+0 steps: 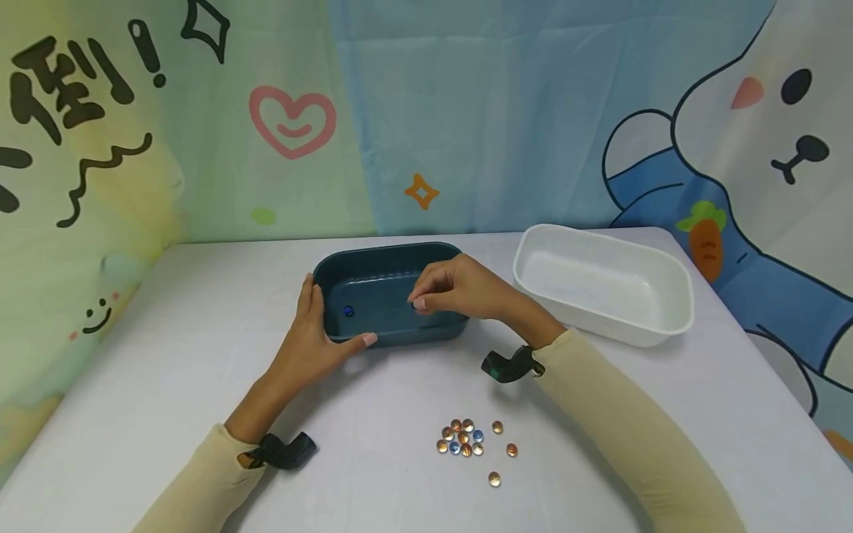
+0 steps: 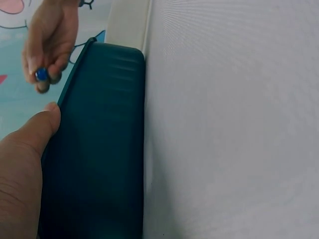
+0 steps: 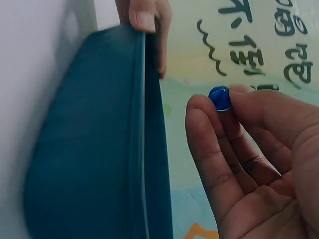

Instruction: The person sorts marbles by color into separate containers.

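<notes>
A dark teal rectangular tub (image 1: 393,339) sits on the table. My left hand (image 1: 313,344) holds its near left corner, thumb at the front rim and fingers along the left side. Over the tub's right half, my right hand (image 1: 460,287) pinches a small round blue glass bead (image 3: 220,98) between thumb and index finger, above the rim. Another blue bead (image 1: 349,311) lies on the tub's floor toward the left. Several amber and light blue glass beads (image 1: 463,437) lie in a loose cluster on the table in front.
To the right of the teal tub stands a white rectangular tub (image 1: 603,326), set at an angle. Three amber beads, one of them nearest the front (image 1: 494,479), lie apart from the cluster. A printed cloth (image 1: 480,111) hangs behind the white table (image 1: 373,459).
</notes>
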### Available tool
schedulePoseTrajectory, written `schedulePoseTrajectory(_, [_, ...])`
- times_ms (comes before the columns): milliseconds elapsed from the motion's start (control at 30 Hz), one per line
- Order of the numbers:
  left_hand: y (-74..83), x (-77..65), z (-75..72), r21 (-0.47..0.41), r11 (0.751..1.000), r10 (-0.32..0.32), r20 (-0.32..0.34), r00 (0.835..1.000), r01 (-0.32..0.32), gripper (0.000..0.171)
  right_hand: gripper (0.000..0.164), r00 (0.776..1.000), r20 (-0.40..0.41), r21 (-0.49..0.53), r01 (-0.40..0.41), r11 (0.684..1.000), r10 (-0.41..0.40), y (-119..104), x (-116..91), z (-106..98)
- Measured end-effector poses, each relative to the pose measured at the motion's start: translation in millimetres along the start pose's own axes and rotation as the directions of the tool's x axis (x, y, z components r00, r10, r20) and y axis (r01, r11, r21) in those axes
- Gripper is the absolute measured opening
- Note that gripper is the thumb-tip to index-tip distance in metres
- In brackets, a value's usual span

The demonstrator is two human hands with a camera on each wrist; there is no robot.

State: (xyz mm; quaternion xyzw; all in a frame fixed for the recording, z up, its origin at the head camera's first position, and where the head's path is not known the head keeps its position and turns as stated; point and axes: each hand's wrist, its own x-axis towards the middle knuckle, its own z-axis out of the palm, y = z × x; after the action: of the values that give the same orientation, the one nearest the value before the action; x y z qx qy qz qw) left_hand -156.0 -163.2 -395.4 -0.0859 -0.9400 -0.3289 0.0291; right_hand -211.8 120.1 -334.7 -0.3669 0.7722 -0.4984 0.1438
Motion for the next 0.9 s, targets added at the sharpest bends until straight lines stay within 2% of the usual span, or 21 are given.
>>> schedulePoseTrajectory(267, [-1.6, -0.5, 1.0, -0.001, 1.000, -0.003, 0.009, 1.000, 0.003, 0.128, 0.013, 0.994, -0.043, 0.014, -0.099, 0.995, 0.100, 14, 14, -12])
schedulePoseTrajectory(500, [0.9, 1.2, -1.5, -0.004, 1.000, -0.003, 0.007, 1.000, 0.003, 0.129, 0.014, 0.986, -0.070, -0.007, -0.149, 0.989, 0.148, 16, 22, -21])
schedulePoseTrajectory(700, [0.6, 1.8, -2.0, -0.001, 1.000, -0.008, 0.016, 1.000, 0.008, 0.129, 0.019, 0.973, -0.084, -0.046, -0.219, 0.975, 0.215, 15, 33, -26])
schedulePoseTrajectory(900, [0.3, 1.6, -1.5, -0.005, 1.000, -0.001, 0.009, 1.000, 0.001, 0.128, 0.020, 0.958, -0.097, -0.017, -0.274, 0.962, 0.271, 19, 41, -33])
